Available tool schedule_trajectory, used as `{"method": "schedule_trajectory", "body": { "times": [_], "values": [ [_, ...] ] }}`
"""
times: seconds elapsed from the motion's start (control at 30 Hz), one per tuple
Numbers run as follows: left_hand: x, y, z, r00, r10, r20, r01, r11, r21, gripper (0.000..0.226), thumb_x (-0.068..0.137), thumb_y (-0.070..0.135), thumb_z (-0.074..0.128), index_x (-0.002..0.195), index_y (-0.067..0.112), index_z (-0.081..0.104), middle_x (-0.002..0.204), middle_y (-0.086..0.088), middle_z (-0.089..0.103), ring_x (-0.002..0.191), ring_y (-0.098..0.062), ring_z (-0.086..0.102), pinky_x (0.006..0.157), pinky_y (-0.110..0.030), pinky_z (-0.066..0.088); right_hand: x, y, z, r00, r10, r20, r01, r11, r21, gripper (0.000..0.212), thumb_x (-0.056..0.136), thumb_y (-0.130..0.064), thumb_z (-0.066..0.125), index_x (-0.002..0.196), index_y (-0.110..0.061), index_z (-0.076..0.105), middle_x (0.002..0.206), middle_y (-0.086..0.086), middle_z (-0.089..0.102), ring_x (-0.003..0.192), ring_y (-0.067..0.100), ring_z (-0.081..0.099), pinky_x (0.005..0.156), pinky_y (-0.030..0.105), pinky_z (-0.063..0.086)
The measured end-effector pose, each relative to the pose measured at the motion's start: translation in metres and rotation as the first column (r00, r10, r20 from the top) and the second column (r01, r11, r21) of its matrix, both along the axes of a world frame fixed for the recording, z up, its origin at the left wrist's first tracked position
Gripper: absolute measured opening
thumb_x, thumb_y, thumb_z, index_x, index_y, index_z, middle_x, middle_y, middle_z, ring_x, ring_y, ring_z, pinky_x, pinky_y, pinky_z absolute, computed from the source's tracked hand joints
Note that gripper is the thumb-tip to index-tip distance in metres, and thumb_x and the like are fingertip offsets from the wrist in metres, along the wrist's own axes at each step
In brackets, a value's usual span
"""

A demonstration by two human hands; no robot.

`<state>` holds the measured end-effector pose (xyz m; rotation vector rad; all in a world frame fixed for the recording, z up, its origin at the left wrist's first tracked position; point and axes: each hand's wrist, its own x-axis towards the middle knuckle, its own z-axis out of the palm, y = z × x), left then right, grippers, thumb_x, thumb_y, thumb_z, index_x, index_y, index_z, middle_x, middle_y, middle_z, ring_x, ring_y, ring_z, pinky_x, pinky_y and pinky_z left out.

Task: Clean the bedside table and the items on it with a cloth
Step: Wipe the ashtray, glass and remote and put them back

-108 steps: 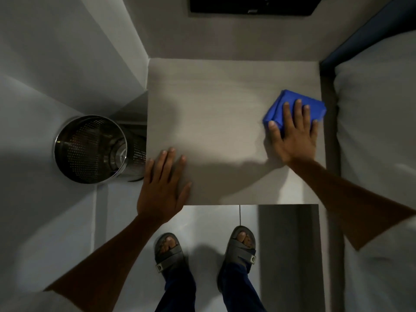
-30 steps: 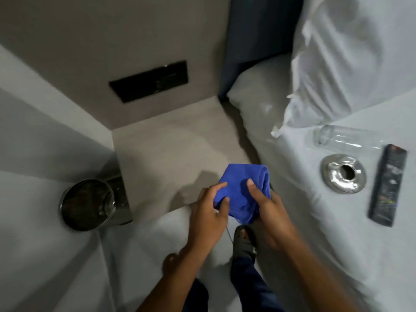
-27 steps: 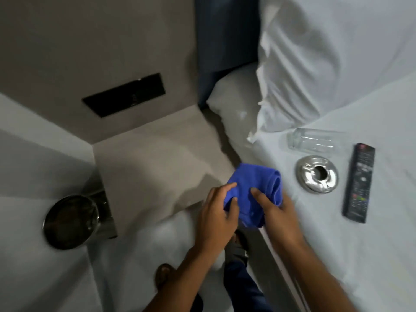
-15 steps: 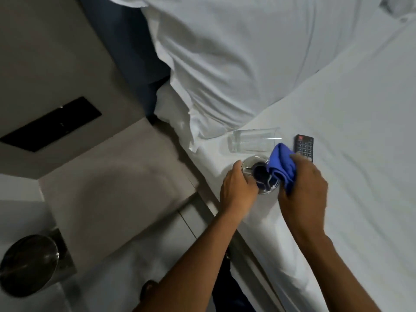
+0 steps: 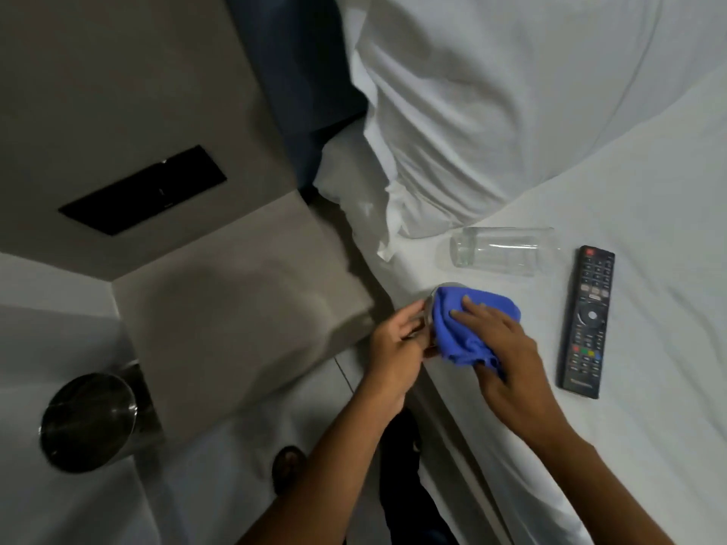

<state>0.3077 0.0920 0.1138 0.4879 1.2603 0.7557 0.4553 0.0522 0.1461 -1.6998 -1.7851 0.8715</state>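
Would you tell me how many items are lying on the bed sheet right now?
3: the glass on its side below the pillow, the remote right, the metal ashtray under the blue cloth.

I see the blue cloth (image 5: 460, 332) bunched and crumpled at the bed's left edge, draped over a round metal ashtray (image 5: 434, 298) so that only a sliver of its shiny rim shows at the far-left side. To the right and farther off, a clear drinking glass (image 5: 505, 251) lies on its side on the white sheet. Right of the cloth, a black remote control (image 5: 587, 320) lies face up, long axis running near to far. The bedside table (image 5: 244, 316), pale and bare-topped, sits left of the bed.
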Motion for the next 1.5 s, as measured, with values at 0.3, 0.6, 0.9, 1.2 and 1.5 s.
{"method": "schedule_trajectory", "body": {
  "times": [0.3, 0.6, 0.9, 1.2, 1.5],
  "values": [
    [-0.149, -0.023, -0.017, 0.974, 0.204, -0.1, -0.21, 0.977, -0.05, 0.045, 0.094, -0.001, 0.056, 0.138, 0.003, 0.048, 0.127, -0.019, 0.063, 0.109, -0.029, 0.065, 0.082, -0.032, 0.058, -0.101, 0.004, -0.015, 0.947, 0.256, 0.194, -0.226, 0.96, -0.166, 0.067, 0.068, 0.003, 0.063, 0.131, -0.02, 0.061, 0.144, 0.004, 0.053, 0.136, 0.028, 0.046, 0.105, 0.04, 0.033],
    [-0.238, -0.052, -0.03, 0.97, 0.207, -0.129, -0.209, 0.978, 0.001, 0.043, 0.09, -0.007, 0.056, 0.123, 0.019, 0.064, 0.105, -0.002, 0.075, 0.094, -0.015, 0.072, 0.071, -0.024, 0.058, -0.243, 0.017, -0.026, 0.881, 0.451, 0.142, -0.435, 0.891, -0.133, 0.067, 0.081, 0.001, 0.062, 0.143, -0.02, 0.046, 0.155, 0.002, 0.037, 0.147, 0.02, 0.022, 0.117, 0.041, 0.021],
    [-0.339, -0.065, -0.055, 0.833, 0.549, -0.07, -0.553, 0.833, -0.039, 0.041, 0.096, -0.006, 0.048, 0.126, 0.02, 0.057, 0.097, 0.006, 0.075, 0.082, -0.01, 0.073, 0.069, -0.025, 0.06, -0.314, -0.008, -0.039, 0.798, 0.597, 0.08, -0.588, 0.801, -0.112, 0.062, 0.07, 0.0, 0.054, 0.128, -0.02, 0.063, 0.141, -0.002, 0.056, 0.138, 0.011, 0.035, 0.113, 0.033, 0.02],
    [-0.406, -0.013, -0.114, 0.754, 0.596, -0.276, -0.624, 0.781, -0.016, 0.036, 0.09, -0.005, 0.057, 0.118, 0.018, 0.053, 0.131, -0.02, 0.055, 0.11, -0.034, 0.061, 0.065, -0.03, 0.059, -0.33, 0.003, -0.068, 0.964, 0.264, 0.04, -0.24, 0.923, -0.299, 0.056, 0.08, 0.011, 0.054, 0.121, -0.025, 0.064, 0.105, -0.009, 0.064, 0.089, 0.004, 0.062, 0.078, 0.009, 0.044],
    [-0.451, 0.057, -0.155, 0.658, 0.531, -0.534, -0.535, 0.829, 0.165, 0.043, 0.093, -0.005, 0.05, 0.134, 0.004, 0.051, 0.139, -0.022, 0.053, 0.12, -0.031, 0.055, 0.106, -0.047, 0.045, -0.293, -0.008, -0.067, 0.977, 0.21, -0.048, -0.212, 0.895, -0.393, 0.072, 0.078, 0.019, 0.052, 0.107, -0.046, 0.062, 0.091, -0.024, 0.062, 0.073, -0.012, 0.057, 0.065, 0.004, 0.042]
  ]
}}
